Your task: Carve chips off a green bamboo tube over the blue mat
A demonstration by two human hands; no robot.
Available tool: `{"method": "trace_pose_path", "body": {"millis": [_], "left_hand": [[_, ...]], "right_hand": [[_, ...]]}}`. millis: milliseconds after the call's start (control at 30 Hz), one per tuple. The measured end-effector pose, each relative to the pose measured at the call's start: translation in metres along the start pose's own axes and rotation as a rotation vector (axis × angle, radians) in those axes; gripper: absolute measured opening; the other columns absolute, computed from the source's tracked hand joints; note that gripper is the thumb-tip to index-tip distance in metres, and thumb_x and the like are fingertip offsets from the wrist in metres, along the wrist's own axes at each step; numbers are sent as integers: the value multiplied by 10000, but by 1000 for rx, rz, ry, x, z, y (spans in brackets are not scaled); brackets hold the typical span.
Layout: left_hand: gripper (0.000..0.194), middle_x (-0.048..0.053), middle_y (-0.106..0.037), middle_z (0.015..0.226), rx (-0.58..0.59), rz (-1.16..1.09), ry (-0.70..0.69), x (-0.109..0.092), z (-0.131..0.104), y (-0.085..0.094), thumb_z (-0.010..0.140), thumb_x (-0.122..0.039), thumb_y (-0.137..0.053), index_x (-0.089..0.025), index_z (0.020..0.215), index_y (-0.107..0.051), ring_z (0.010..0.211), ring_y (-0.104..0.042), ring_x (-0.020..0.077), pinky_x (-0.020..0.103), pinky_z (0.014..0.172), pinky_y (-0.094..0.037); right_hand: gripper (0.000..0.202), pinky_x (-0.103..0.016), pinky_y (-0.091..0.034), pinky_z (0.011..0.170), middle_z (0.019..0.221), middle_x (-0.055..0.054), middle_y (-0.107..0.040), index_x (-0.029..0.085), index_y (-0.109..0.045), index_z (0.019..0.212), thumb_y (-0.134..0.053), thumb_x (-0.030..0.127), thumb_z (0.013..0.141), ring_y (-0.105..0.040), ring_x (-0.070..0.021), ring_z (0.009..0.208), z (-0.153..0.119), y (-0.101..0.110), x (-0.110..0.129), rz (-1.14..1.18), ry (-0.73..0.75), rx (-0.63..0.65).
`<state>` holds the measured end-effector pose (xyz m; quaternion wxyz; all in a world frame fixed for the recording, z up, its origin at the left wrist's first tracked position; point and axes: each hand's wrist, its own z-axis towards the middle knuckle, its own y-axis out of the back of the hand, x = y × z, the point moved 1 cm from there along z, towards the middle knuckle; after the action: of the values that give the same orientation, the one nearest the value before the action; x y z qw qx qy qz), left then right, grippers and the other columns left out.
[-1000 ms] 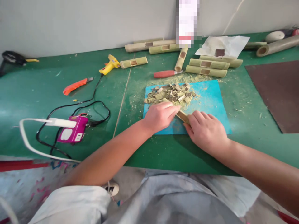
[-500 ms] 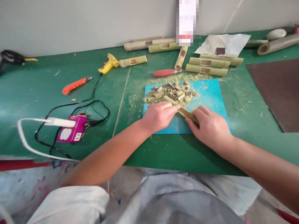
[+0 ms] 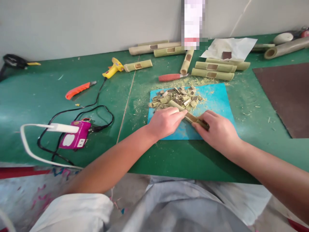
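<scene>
A bamboo tube (image 3: 190, 117) with an opening cut in its side lies slantwise over the blue sheet (image 3: 218, 100). My left hand (image 3: 166, 121) is closed around its upper left part, thumb and forefinger by the opening. Around the lower right end my right hand (image 3: 216, 132) is closed. Whether a small piece also sits under the right fingers cannot be made out. Just beyond the tube is a heap of bamboo chips and shavings (image 3: 177, 96). A red-handled knife (image 3: 170, 77) lies behind the blue sheet.
Several cut bamboo tubes (image 3: 212, 74) lie at the back, with white paper (image 3: 235, 45) over some. Left are an orange utility knife (image 3: 78, 91), a yellow glue gun (image 3: 113, 68) and a purple power adapter (image 3: 76, 135) with cords. A dark brown sheet (image 3: 285, 96) lies right.
My right hand has shifted very slightly to the right along the bamboo tube's end. The left hand keeps its hold, and the camera view has moved a little.
</scene>
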<state>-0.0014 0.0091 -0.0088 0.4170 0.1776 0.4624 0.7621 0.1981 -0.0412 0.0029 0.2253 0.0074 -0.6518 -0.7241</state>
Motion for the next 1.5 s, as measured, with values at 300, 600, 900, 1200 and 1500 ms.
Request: {"method": "trace_pose_path", "body": {"millis": [300, 600, 900, 1200, 1500], "left_hand": [[322, 31, -628, 674, -29, -9, -1, -1, 0, -2, 1023, -263, -424, -120, 1118, -697, 646, -601, 130, 232, 567, -434], [334, 35, -631, 676, -18, -2, 15, -2, 1, 0, 1029, -271, -412, -125, 1115, -700, 666, -618, 133, 230, 574, -438], [355, 27, -628, 672, -10, 16, 8, -2, -1, -1, 1041, -285, -384, -133, 1126, -693, 661, -609, 116, 214, 576, -435], [351, 26, -621, 664, -14, 16, 20, -2, 1, -3, 1035, -278, -394, -143, 1130, -703, 631, -597, 121, 225, 540, -415], [328, 24, -641, 685, -20, 39, -9, -3, -1, -2, 1029, -257, -403, -134, 1115, -695, 648, -616, 121, 227, 559, -435]], "right_hand": [[245, -292, -300, 551, 760, -31, -583, 191, -570, 757, -521, 367, 921, -488, -140, 615, 1, 2, 0, 3, -9, 19], [232, -294, -308, 558, 767, -36, -578, 177, -580, 767, -553, 357, 910, -490, -140, 631, 2, 1, 0, -27, 9, 27], [251, -297, -317, 574, 772, -44, -592, 178, -595, 787, -520, 369, 932, -504, -154, 648, 2, 2, -4, -25, 19, 12], [244, -291, -330, 576, 767, -50, -582, 178, -581, 781, -522, 365, 926, -512, -158, 657, 3, 2, -4, -71, 64, 0], [251, -291, -353, 583, 782, -55, -598, 178, -585, 779, -532, 373, 927, -539, -163, 664, 7, 2, -12, -54, 42, -14]]}}
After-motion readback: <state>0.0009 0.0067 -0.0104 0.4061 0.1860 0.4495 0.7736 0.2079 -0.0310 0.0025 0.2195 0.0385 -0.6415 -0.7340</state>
